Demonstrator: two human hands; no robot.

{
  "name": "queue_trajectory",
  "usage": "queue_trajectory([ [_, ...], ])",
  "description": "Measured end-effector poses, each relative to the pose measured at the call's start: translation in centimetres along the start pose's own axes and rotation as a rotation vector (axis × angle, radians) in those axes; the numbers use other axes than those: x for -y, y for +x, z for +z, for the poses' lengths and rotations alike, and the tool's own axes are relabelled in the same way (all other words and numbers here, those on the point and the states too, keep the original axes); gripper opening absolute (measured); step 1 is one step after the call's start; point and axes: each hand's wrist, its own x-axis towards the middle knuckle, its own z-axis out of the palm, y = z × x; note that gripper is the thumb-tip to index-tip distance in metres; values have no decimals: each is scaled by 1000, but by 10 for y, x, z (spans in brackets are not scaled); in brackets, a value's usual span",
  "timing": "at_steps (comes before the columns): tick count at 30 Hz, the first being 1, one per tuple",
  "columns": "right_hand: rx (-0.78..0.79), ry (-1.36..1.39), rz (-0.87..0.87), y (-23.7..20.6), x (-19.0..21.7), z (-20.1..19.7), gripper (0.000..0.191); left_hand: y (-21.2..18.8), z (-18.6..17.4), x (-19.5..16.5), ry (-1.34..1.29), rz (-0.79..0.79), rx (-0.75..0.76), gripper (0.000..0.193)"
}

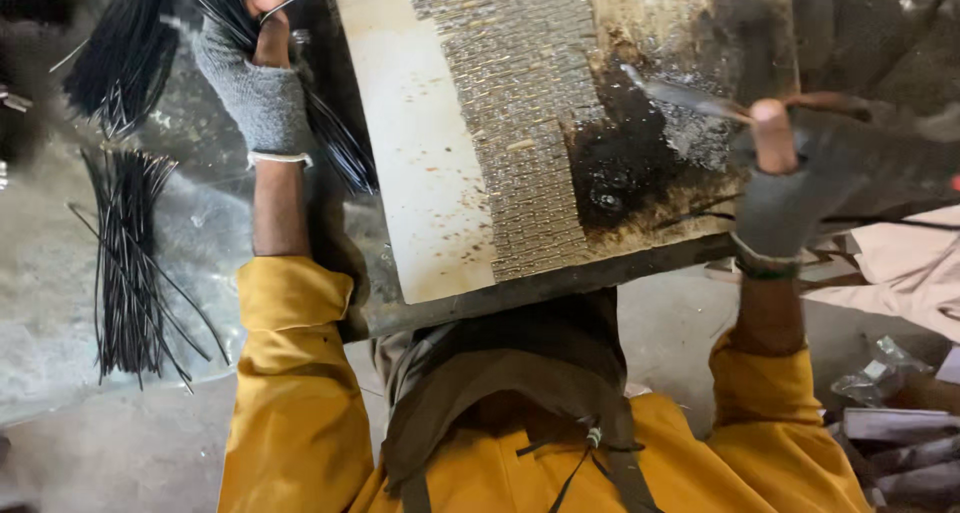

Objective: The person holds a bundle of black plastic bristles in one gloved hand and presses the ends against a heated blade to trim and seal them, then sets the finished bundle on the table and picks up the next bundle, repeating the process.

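My left hand [255, 78], in a grey fingerless glove, is closed around a bundle of thin black wires [335, 143] at the upper left, beside the board's left edge. My right hand [790, 178], in a dark grey glove, grips a slim metal tool [690, 98] whose tip rests over the blackened, greasy patch [625, 163] of a pale wooden board [420, 153]. A strip of woven silver wire mesh [525, 123] runs down the middle of the board. Yellow sleeves cover both forearms.
More black wire bundles lie on the grey floor at the left [130, 253] and upper left [125, 58]. A dark metal rail [520, 293] edges the board's near side. Crumpled plastic and scraps [880, 383] sit at the lower right.
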Motion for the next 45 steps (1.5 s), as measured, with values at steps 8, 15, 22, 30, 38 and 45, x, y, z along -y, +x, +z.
queue_trajectory([
  [8,112,178,-69,5,43,19,23,4,15,-38,-170,-307,198,18],
  [15,97,67,-278,21,5,4,19,0,38,-54,4,-31,344,10],
  [22,366,275,-521,83,25,81,16,-6,42,-56,99,-135,262,14],
  [30,301,408,-351,61,59,178,53,-14,49,-40,82,-113,250,13],
  [38,430,307,-330,64,66,187,31,-20,54,-25,75,-102,247,12],
  [45,345,338,-559,69,56,197,36,-20,62,-17,136,-67,263,12],
])
